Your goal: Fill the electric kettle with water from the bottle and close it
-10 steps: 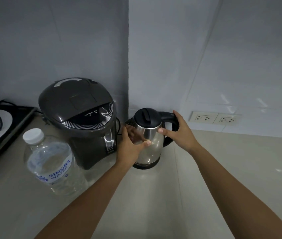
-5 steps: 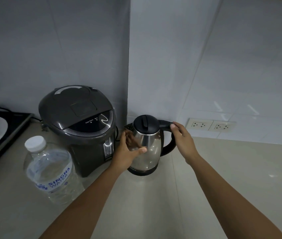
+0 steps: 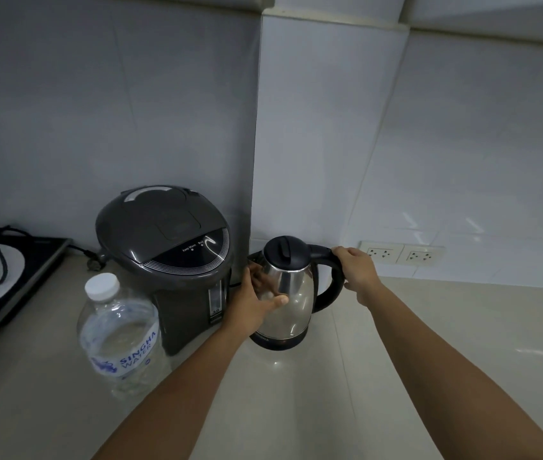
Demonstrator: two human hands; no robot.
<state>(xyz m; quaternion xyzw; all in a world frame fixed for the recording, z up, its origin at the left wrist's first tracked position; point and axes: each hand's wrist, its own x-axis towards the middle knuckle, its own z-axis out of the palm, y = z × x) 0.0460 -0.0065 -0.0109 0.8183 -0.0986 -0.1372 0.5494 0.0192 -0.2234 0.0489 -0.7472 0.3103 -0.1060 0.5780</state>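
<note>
A steel electric kettle with a black lid and black handle stands upright in the counter's corner. The lid is down. My left hand wraps the kettle's left side, thumb across the steel body. My right hand grips the top of the black handle. A clear plastic water bottle with a white cap stands at the left front, capped and apart from both hands.
A large dark grey thermo pot stands just left of the kettle, against the wall. A black cooktop with a white plate lies at the far left. Two wall sockets sit behind, right of the kettle. Pale counter spreads rightward.
My right hand has slid from the lid edge back onto the handle's top. My left hand stays on the kettle body. The view has tilted upward a little.
</note>
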